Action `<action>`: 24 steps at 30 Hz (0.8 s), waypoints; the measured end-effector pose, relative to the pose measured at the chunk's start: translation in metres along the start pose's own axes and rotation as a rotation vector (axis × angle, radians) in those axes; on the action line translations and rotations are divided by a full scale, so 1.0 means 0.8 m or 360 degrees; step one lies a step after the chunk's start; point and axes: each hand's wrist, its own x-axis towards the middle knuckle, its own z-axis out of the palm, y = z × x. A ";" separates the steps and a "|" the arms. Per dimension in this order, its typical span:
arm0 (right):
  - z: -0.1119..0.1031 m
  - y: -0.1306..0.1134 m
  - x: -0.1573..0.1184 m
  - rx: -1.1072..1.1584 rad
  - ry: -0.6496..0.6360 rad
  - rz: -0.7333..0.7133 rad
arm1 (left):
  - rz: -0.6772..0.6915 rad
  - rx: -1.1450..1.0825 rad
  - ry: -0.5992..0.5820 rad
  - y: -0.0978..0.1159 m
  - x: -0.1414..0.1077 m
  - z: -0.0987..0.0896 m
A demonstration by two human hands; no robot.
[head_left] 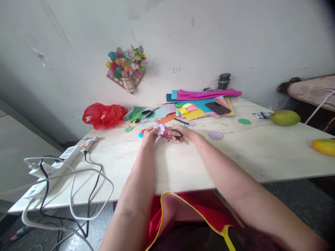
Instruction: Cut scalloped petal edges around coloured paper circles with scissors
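Between the fingers of my left hand [150, 136] is a pale lilac paper flower [160, 129] with a scalloped edge. My right hand [184, 133] grips black-handled scissors [178, 134], whose blades point left toward the flower. Whether the blades touch the paper I cannot tell. Small coloured paper scraps [167, 139] lie on the table under and around both hands. Just behind my right hand rests a dark pen [183, 121]. A lilac paper oval [216, 135] lies to the right of that hand.
Coloured sheets [196, 113] and a dark phone [217, 108] lie at the back. A red plastic bag [104, 115] stands back left, near a second pair of scissors [150, 112]. A power strip [56, 170] with loose cables occupies the left; a green-yellow fruit [285, 118] sits right.
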 end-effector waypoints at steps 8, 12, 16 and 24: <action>-0.001 0.008 0.004 0.0006 -0.0003 -0.0020 | -0.0017 -0.0030 0.0008 0.002 -0.001 0.000; -0.002 0.007 0.003 0.0036 -0.0007 -0.0017 | -0.0015 -0.0019 0.0013 0.002 -0.002 0.001; -0.001 0.005 0.002 0.0046 0.0001 -0.0013 | -0.0007 -0.0061 0.0038 0.001 -0.001 0.001; 0.001 0.014 0.010 0.0071 0.0006 -0.0032 | -0.0019 -0.0039 0.0058 0.001 0.000 0.002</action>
